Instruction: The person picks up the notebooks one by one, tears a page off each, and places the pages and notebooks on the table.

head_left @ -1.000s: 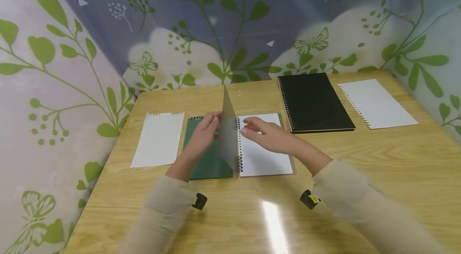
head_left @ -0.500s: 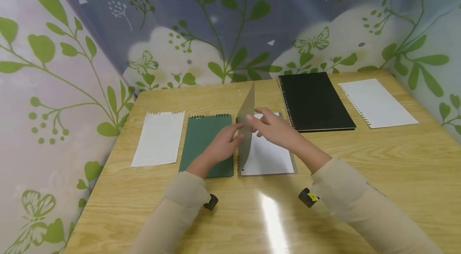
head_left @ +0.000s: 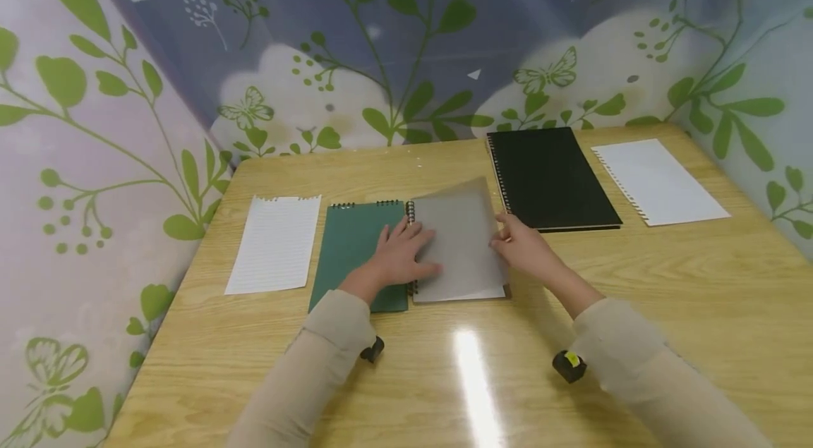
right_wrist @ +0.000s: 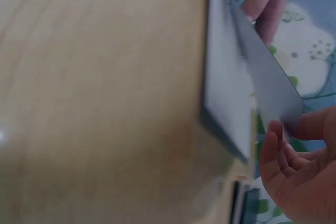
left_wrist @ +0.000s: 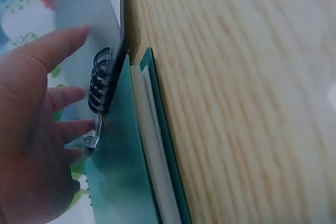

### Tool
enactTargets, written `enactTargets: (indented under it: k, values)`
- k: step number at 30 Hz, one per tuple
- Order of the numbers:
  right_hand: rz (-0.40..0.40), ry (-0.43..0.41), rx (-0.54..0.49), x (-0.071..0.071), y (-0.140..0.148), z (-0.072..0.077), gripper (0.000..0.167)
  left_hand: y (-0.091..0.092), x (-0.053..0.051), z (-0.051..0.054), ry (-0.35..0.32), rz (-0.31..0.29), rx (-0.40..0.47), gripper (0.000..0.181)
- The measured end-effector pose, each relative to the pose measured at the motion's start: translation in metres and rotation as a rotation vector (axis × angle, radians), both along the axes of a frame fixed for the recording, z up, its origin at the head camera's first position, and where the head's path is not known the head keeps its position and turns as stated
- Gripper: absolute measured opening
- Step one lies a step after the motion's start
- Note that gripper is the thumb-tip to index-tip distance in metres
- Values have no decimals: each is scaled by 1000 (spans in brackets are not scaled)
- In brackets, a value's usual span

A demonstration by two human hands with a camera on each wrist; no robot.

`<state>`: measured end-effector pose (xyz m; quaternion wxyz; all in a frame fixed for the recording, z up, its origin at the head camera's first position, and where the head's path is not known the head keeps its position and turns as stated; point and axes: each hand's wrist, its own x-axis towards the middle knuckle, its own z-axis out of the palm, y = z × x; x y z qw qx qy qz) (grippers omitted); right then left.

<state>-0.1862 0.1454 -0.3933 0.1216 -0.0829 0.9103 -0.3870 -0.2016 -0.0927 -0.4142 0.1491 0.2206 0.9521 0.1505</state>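
Note:
A spiral notebook with a translucent grey cover [head_left: 460, 240] lies mid-table; its cover is tilted slightly up off the white pages [right_wrist: 231, 85]. My right hand [head_left: 526, 249] pinches the cover's right edge between thumb and fingers, as the right wrist view confirms. With fingers spread, my left hand [head_left: 401, 255] reaches over the notebook's left side, by the black ring binding [left_wrist: 102, 80]. Whether its fingertips press on the cover is hard to tell. Beside the binding, a closed green notebook [head_left: 346, 240] lies partly under my left wrist.
A torn lined sheet [head_left: 274, 243] lies at the left. Behind and right of the grey notebook is a larger black spiral notebook [head_left: 552, 176], with a torn white sheet [head_left: 660, 180] farther right. A patterned wall [head_left: 356, 81] stands along the table's far edge.
The grey cover has swung from upright down to the right over the white pages. My right hand took over its edge and moved right; my left hand let go and moved to the binding.

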Motion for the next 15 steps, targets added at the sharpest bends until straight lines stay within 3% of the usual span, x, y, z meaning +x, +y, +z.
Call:
enactTargets:
  k: [6,15]
  values:
    - [0,45,32,-2,2,-26,52,-2,-2,-5,-18,12,-99,76]
    - [64,156,315,-1,-6,-36,46,4,-6,-2,-2,82,-158,77]
